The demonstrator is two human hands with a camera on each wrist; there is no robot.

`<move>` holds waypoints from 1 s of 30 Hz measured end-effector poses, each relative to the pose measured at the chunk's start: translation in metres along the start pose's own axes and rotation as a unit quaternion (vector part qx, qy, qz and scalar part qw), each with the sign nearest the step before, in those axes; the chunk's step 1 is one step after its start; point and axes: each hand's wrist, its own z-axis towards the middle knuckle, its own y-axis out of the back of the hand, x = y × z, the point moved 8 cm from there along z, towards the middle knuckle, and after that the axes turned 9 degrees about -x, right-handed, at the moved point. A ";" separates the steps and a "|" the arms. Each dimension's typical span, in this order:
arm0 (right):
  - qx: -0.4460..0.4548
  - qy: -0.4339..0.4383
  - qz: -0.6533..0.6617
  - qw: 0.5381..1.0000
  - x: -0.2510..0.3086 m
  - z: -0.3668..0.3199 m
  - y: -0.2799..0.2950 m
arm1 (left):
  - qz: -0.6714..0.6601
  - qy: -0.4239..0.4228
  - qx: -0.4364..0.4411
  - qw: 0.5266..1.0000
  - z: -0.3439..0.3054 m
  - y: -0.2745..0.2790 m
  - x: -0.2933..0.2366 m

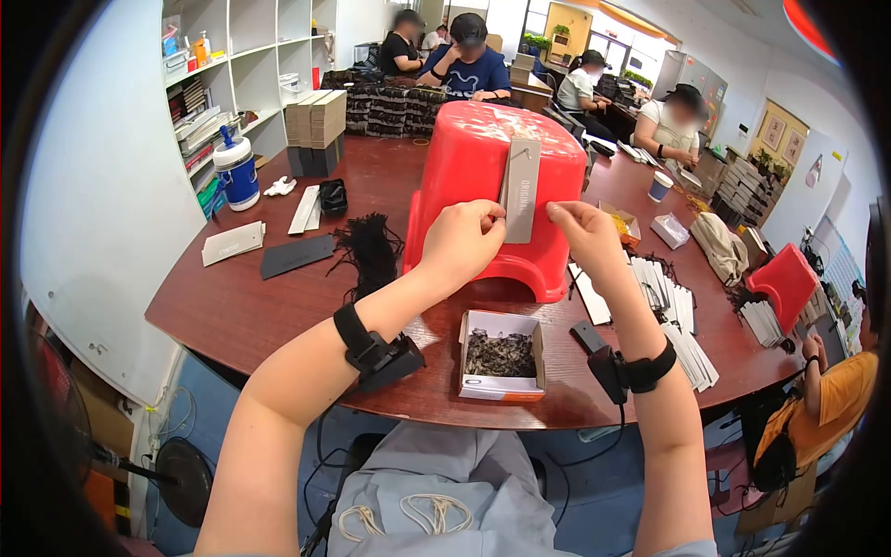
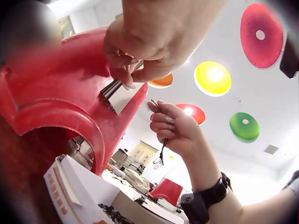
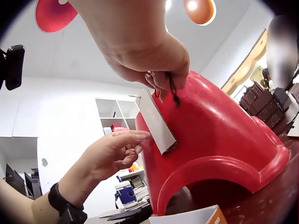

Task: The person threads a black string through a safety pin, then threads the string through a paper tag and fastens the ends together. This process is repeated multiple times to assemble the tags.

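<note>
A stack of pale grey hang tags [image 1: 522,190], the front one printed ORIGINAL, stands upright against the side of an upturned red stool [image 1: 455,176]. My left hand [image 1: 464,243] is at the stack's left edge, its fingertips pinching there; in the right wrist view its fingers [image 3: 133,136] meet the tag edge. Just right of the tags, my right hand [image 1: 589,232] pinches a thin black string [image 2: 163,154], whose loose end dangles below the fingers in the left wrist view. A thin metal pin [image 3: 134,96] sticks out near the top of the tags.
In front of the stool is an open box [image 1: 501,385] of small dark strings. A black string bundle [image 1: 371,251] and loose tags [image 1: 232,243] lie left, strung tags [image 1: 682,316] right. A blue-white jug [image 1: 237,172] stands back left. Other people sit around the room.
</note>
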 end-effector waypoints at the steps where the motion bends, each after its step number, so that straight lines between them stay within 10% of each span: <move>1: 0.011 0.039 -0.042 0.998 0.001 0.001 -0.004 | -0.017 -0.006 0.011 1.000 0.001 -0.003 -0.003; 7: 0.026 0.062 -0.152 0.986 0.009 0.005 -0.007 | -0.030 -0.017 0.011 0.999 0.005 -0.004 -0.013; 22: 0.086 -0.040 0.250 0.964 0.058 0.010 -0.012 | -0.188 0.064 0.031 0.980 0.026 -0.010 -0.007; 30: 0.000 -0.067 0.233 0.970 0.027 0.013 -0.025 | -0.191 0.047 0.035 0.980 0.027 -0.008 -0.005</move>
